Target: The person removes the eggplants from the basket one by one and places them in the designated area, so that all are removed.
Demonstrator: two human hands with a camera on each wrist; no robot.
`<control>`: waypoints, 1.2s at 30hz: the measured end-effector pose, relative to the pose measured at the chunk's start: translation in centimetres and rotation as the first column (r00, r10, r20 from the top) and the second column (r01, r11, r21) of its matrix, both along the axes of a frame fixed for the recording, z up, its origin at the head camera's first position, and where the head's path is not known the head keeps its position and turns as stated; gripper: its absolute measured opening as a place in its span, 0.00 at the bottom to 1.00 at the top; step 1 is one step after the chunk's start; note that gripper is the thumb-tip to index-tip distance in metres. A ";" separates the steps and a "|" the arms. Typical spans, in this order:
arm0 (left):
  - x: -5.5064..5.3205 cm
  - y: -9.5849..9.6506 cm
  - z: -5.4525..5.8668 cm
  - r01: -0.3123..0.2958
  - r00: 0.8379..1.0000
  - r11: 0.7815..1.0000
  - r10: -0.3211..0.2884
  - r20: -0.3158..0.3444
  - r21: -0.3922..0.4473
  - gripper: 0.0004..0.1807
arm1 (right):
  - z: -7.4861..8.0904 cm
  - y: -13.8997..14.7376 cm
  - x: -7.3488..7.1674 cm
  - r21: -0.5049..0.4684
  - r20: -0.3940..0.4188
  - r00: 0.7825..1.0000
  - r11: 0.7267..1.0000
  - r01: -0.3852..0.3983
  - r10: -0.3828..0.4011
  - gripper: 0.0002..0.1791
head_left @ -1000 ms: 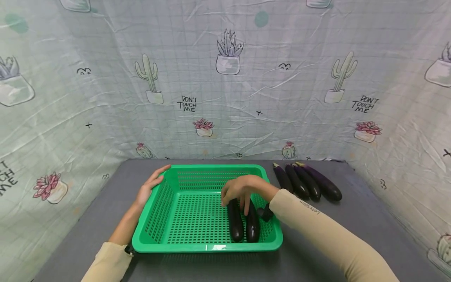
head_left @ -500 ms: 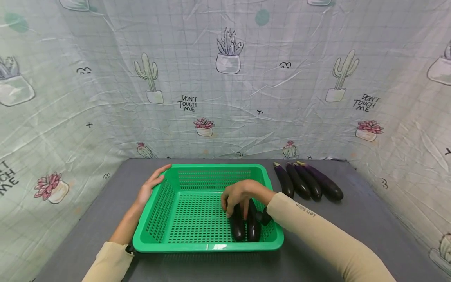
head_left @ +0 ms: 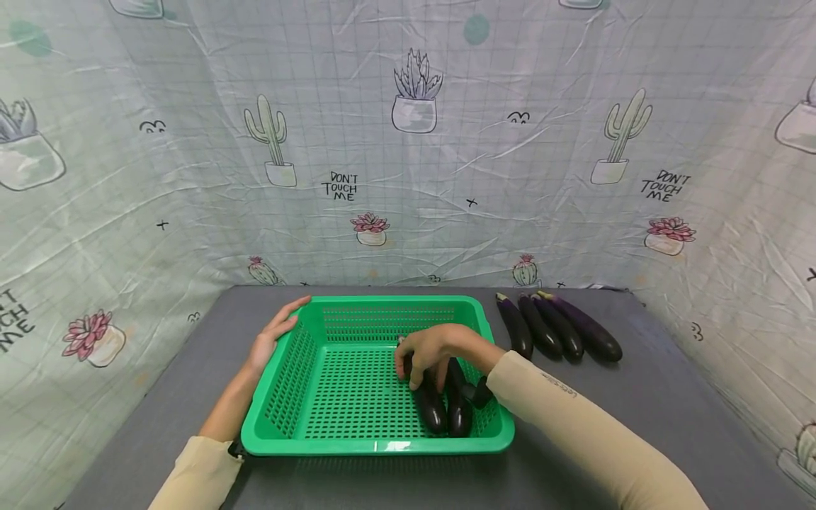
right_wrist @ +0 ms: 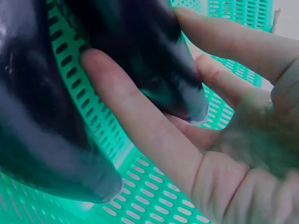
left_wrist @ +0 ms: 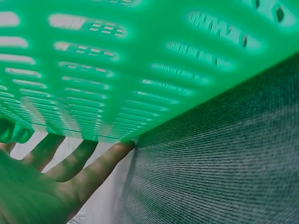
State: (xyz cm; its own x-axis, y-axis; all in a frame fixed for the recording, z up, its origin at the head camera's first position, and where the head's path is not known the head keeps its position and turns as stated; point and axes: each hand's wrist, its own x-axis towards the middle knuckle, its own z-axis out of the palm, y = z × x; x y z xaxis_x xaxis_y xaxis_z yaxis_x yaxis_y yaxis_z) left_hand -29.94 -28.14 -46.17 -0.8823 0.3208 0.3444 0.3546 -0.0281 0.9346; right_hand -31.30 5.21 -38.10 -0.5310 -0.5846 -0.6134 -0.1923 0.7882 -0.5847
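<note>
A green plastic basket (head_left: 319, 448) holds two dark purple eggplants lying side by side near its right wall. Inside it my right hand (head_left: 430, 348) grips the left eggplant (head_left: 431, 411) from above, hiding its upper part. In the right wrist view, fingers lie on both sides of this eggplant (right_wrist: 145, 51), while the other eggplant (right_wrist: 46, 121) lies apart from the grip. That right-hand eggplant (head_left: 459, 411) touches the basket floor next to it. My left hand (head_left: 269, 340) rests along the basket's left wall; in the left wrist view its fingers (left_wrist: 100, 172) are straight against the outside.
Several more eggplants (head_left: 561, 329) lie together on the grey table (head_left: 663, 397), beyond the basket's right side. A patterned cloth (head_left: 472, 156) hangs behind and along both sides of the table.
My right hand has shifted slightly left and toward me within the basket. The gripped eggplant now slants more, its upper end turned left. My left hand stays on the basket wall.
</note>
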 end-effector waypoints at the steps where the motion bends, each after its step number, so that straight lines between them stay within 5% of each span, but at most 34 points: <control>1: 0.0 0.0 0.0 0.021 1.000 0.999 -0.021 0.005 0.024 0.28 | 0.1 0.1 0.0 -0.008 -0.005 1.000 1.000 -0.002 0.002 0.14; 5: 0.2 0.0 0.1 0.083 0.996 0.992 -0.087 0.034 0.097 0.27 | 0.7 0.2 0.4 -0.039 -0.055 0.998 0.999 -0.023 0.021 0.15; 10: 0.1 0.1 0.1 -0.007 1.000 1.000 0.007 -0.006 -0.011 0.28 | 1.5 0.5 0.7 -0.108 -0.151 0.988 0.993 -0.050 0.033 0.15; 13: 0.1 0.0 0.2 0.035 0.999 0.999 -0.035 0.014 0.025 0.28 | 2.0 0.7 0.8 -0.149 -0.193 0.981 0.987 -0.062 0.033 0.14; 18: 0.2 -0.2 0.1 0.127 0.991 0.985 -0.131 0.029 0.115 0.27 | 2.8 1.4 0.9 -0.200 -0.229 0.973 0.978 -0.067 0.020 0.14; 36: 0.2 -0.1 0.0 0.105 0.992 0.989 -0.110 0.053 0.101 0.29 | 5.3 5.1 1.6 -0.358 -0.289 0.954 0.933 -0.028 -0.082 0.14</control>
